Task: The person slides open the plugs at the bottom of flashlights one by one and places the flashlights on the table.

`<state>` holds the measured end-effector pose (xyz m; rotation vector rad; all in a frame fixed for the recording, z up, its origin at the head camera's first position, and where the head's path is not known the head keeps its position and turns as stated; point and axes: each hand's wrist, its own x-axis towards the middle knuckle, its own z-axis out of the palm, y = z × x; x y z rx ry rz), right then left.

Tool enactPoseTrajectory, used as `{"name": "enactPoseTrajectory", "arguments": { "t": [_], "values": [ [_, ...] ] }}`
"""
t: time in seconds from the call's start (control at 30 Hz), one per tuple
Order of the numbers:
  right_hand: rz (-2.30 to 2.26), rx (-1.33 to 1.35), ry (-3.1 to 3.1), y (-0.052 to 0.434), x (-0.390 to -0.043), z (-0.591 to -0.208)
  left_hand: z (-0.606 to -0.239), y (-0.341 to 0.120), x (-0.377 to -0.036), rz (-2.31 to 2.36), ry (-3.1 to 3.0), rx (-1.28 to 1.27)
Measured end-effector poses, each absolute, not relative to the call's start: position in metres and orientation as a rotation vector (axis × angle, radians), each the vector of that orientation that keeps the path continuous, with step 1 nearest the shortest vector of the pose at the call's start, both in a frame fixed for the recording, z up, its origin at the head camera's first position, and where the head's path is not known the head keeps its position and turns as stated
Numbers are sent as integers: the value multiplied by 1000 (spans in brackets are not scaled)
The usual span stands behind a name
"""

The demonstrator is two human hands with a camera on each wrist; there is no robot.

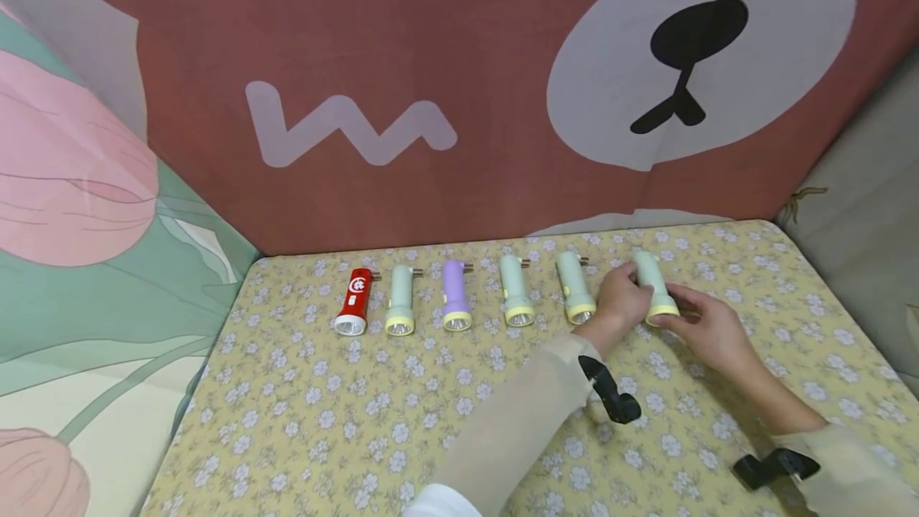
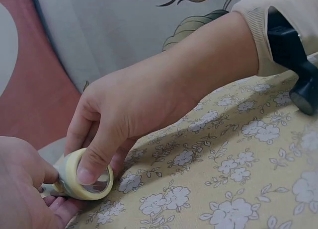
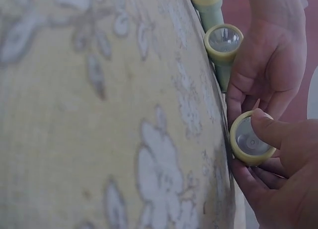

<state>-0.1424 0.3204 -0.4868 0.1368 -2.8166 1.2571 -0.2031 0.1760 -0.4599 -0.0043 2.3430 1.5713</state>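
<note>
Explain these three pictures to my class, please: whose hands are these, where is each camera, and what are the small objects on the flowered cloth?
No machine here: a person works with two bare hands and wears three cameras. The wide picture comes from a head camera looking down at the table with the flowered cloth. The other two are close-ups from cameras strapped to each wrist; the black clips on the sleeves are their mounts. Six small flashlights lie in a row: a red flashlight, a purple flashlight, and four pale green ones with yellow rims. Both hands are on the rightmost green flashlight. The left hand grips its body, and the right hand pinches its yellow rim, thumb on the rim's edge.
</note>
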Motion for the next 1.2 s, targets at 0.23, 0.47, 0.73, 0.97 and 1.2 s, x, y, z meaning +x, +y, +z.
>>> {"name": "enactPoseTrajectory", "arguments": {
  "t": [0.23,0.47,0.73,0.97,1.2],
  "values": [
    [1251,146,-2771,318,-138,-479,-455,174,-202,1620,2337,28],
    [1234,122,-2770,314,-133,-468,-446,173,-199,1678,2331,4],
    [1236,130,-2716,306,-128,-455,-428,163,-200,1728,2302,36],
    [1244,178,-2611,293,-126,-444,-418,147,-200,1816,2217,95],
    [1235,222,-2609,281,-126,-433,-410,132,-195,1852,2193,94]
  ]
}}
